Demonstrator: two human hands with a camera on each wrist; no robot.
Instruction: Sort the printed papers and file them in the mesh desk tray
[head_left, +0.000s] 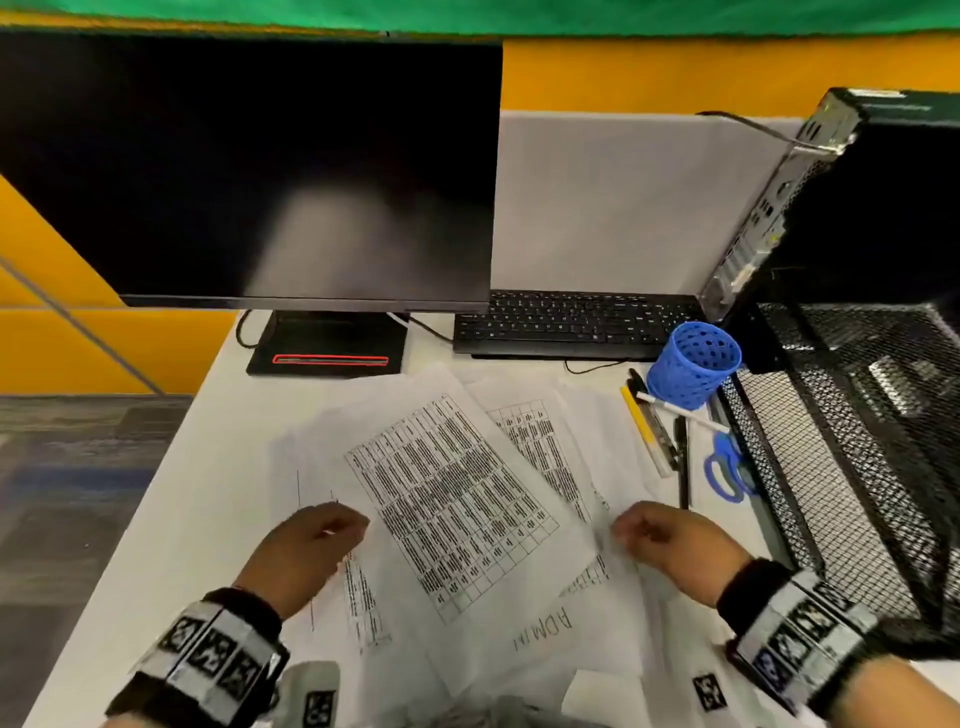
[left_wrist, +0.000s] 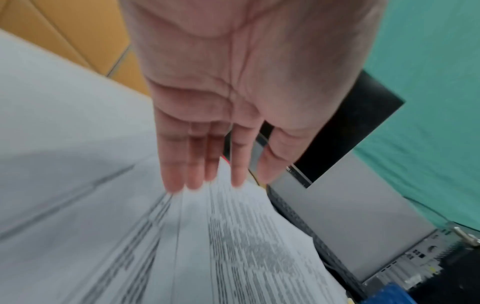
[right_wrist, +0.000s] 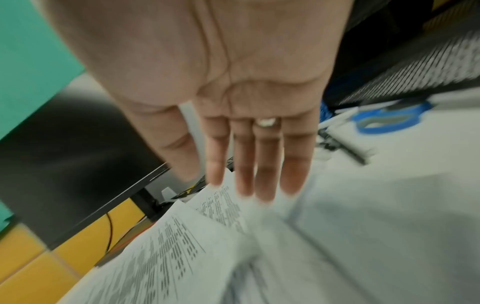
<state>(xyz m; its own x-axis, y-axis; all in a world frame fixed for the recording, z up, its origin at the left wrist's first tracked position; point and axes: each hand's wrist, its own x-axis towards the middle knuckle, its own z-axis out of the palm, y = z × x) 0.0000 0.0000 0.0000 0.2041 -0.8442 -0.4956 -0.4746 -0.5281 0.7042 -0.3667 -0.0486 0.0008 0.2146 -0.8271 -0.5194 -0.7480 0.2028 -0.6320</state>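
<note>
Several printed papers lie fanned and overlapping on the white table; the top sheet (head_left: 452, 499) carries a dense printed grid. My left hand (head_left: 340, 527) is at the pile's left side, my right hand (head_left: 631, 530) at its right. In the left wrist view the left hand (left_wrist: 207, 183) has straight fingers whose tips touch the paper edges (left_wrist: 246, 236). The right hand (right_wrist: 254, 191) likewise points straight fingers down onto the sheets (right_wrist: 176, 236); neither hand grips anything. The black mesh desk tray (head_left: 810, 467) stands at the right of the pile, blurred in the right wrist view (right_wrist: 415, 67).
A dark monitor (head_left: 249, 171) and black keyboard (head_left: 571, 322) stand behind the papers. A blue pen cup (head_left: 693, 371), pens (head_left: 649, 431) and blue scissors (head_left: 727, 467) lie between the pile and the tray. A computer tower (head_left: 857, 208) rises at the right. The table's left edge drops to the floor.
</note>
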